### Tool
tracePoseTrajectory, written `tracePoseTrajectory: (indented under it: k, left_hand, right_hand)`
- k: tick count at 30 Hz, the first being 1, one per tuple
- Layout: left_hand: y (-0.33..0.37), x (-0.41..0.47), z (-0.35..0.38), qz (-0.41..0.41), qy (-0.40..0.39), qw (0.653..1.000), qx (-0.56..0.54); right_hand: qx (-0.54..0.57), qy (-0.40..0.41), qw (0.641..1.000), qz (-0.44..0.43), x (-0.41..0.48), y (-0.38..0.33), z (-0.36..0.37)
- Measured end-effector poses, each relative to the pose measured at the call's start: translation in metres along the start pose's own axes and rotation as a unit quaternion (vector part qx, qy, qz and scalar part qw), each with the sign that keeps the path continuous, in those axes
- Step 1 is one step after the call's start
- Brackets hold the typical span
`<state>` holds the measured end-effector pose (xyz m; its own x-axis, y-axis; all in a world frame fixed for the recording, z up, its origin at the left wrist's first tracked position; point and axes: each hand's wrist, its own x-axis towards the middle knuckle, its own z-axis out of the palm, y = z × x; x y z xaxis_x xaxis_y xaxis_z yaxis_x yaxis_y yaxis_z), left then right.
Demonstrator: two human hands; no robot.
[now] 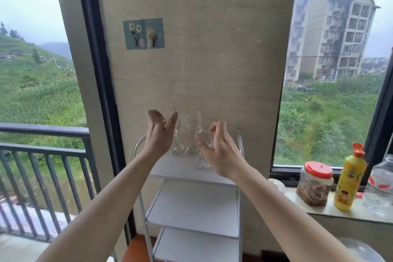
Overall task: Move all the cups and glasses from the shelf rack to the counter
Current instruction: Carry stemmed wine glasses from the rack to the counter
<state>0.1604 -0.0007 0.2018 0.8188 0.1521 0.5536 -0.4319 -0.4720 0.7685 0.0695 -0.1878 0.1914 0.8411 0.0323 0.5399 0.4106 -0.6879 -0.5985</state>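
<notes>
Step in hand is the pick-up from the rack's [191,173] top shelf, where three clear glasses stand close together. The right hand [221,151] has its fingers curled round the front glass [202,147], whose foot looks still on the shelf. The left hand [158,132] is spread and holds nothing, its fingers just beside the left glass [178,136]; contact cannot be told. The mid glass [192,132] stands between them, untouched. Next, the left hand should close round its stem, then both lift straight up so the mid glass is not knocked, and swing right to the counter [331,208]. A jar [314,187], a yellow bottle [348,183] and a clear jug [380,187] crowd it, so landing room looks tight
</notes>
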Motion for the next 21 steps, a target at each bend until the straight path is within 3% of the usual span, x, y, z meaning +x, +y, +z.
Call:
tracePoseTrajectory:
  k: [5,10,17,21]
  left_hand:
    - [0.005,-0.022,-0.02,0.005,-0.007,1.0,0.011]
    - [0.023,-0.049,-0.047,-0.025,0.033,0.997,-0.067]
    - [0.067,-0.115,-0.074,0.008,0.107,0.972,-0.209]
    - [0.053,-0.17,-0.071,0.016,0.116,0.957,-0.264]
  right_hand:
    - [0.061,-0.022,0.998,0.014,-0.009,-0.005,-0.007]
    - [0.089,-0.035,0.995,0.038,-0.016,-0.015,-0.017]
    - [0.248,0.059,0.966,0.052,-0.047,-0.03,-0.026]
    - [0.301,0.096,0.947,0.061,-0.093,-0.02,-0.008]
